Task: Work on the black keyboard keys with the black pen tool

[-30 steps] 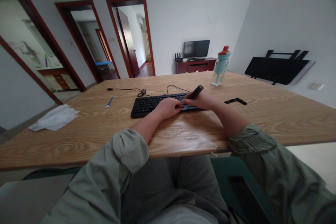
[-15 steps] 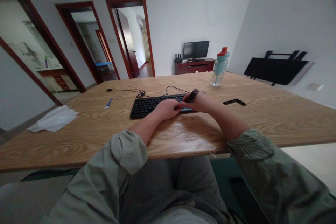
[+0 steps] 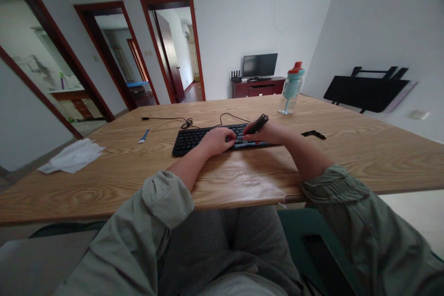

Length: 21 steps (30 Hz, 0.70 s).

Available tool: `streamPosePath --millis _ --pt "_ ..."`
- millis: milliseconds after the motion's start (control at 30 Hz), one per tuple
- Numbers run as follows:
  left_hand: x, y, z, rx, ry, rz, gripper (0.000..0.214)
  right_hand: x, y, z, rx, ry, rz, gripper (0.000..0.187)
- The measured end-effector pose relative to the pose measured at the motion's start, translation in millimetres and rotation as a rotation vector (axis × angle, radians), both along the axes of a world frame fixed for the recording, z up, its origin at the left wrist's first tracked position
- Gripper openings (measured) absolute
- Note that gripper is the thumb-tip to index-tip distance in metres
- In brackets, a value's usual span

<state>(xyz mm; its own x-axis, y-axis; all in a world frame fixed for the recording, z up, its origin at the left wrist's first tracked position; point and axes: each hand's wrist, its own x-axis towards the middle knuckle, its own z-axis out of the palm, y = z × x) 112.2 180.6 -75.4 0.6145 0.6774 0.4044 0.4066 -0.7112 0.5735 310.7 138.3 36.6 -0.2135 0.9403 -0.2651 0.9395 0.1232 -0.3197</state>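
A black keyboard (image 3: 194,138) lies on the wooden table (image 3: 138,166), its cable running back to a small coil. My left hand (image 3: 217,141) rests on the keyboard's middle with its fingers curled down onto the keys. My right hand (image 3: 268,133) is closed around a slim dark tool (image 3: 257,124), held like a pen, its tip pointing down at the keys on the keyboard's right part. The two hands nearly touch. What lies under the fingertips is hidden.
A teal bottle with an orange cap (image 3: 292,88) stands at the far right of the table. A small black L-shaped piece (image 3: 314,134) lies right of the hands. A blue brush (image 3: 143,136) and white cloths (image 3: 71,157) lie to the left.
Both hands shifted slightly along the keyboard; the tool in my right hand tilted a little and its upper end rose. Nothing was let go.
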Motion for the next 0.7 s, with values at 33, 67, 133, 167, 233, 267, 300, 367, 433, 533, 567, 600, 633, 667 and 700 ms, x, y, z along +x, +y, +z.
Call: streamPosePath --millis 33,67,133,167,233,267,300,367,433,533,567,600,633,667,700 --pt "0.0 1.0 -1.2 -0.007 -0.002 0.009 0.021 0.1 2.5 0.5 -0.022 0.016 0.001 0.03" --pt "0.2 1.7 -2.5 -0.013 -0.002 0.013 0.021 -0.5 5.6 1.2 -0.049 0.032 -0.002 0.03" --pt "1.2 2.6 -5.2 -0.02 0.004 0.015 0.024 -3.4 13.5 3.4 -0.11 0.054 -0.022 0.028" --pt "1.6 2.7 -6.2 -0.021 0.01 0.015 0.025 -5.4 17.8 4.6 -0.141 0.059 -0.03 0.027" --pt "2.1 2.9 -7.4 -0.02 0.026 0.012 0.027 -9.4 26.1 6.5 -0.189 0.056 -0.029 0.025" --pt "2.1 3.1 -7.6 -0.019 0.035 0.009 0.028 -11.1 29.7 6.8 -0.203 0.058 -0.023 0.024" --pt "1.9 3.3 -7.6 -0.02 0.045 0.006 0.028 -12.4 32.7 6.4 -0.211 0.061 -0.016 0.022" --pt "1.2 3.8 -7.4 -0.017 0.061 -0.001 0.027 -13.7 36.3 3.3 -0.212 0.064 -0.009 0.017" --pt "0.6 4.3 -7.1 -0.016 0.07 -0.009 0.027 -14.1 36.7 -2.1 -0.204 0.075 -0.004 0.011" --pt "0.2 4.3 -6.4 -0.026 0.078 -0.018 0.028 -16.1 32.4 -11.6 -0.159 0.11 -0.019 0.007" --pt "0.2 4.2 -6.1 -0.03 0.079 -0.019 0.028 -17.6 30.3 -14.7 -0.146 0.123 -0.033 0.007" --pt "0.1 4.0 -5.8 -0.03 0.081 -0.019 0.028 -19.3 28.3 -17.8 -0.133 0.133 -0.048 0.006" --pt "0.1 3.9 -5.6 -0.026 0.081 -0.022 0.029 -21.1 26.5 -20.7 -0.114 0.139 -0.06 0.005" --pt "0.0 4.0 -5.5 -0.021 0.081 -0.025 0.029 -22.7 25.0 -23.5 -0.087 0.14 -0.069 0.004" --pt "-0.1 4.2 -5.5 -0.015 0.081 -0.029 0.029 -23.9 23.8 -26.2 -0.053 0.138 -0.072 0.004"
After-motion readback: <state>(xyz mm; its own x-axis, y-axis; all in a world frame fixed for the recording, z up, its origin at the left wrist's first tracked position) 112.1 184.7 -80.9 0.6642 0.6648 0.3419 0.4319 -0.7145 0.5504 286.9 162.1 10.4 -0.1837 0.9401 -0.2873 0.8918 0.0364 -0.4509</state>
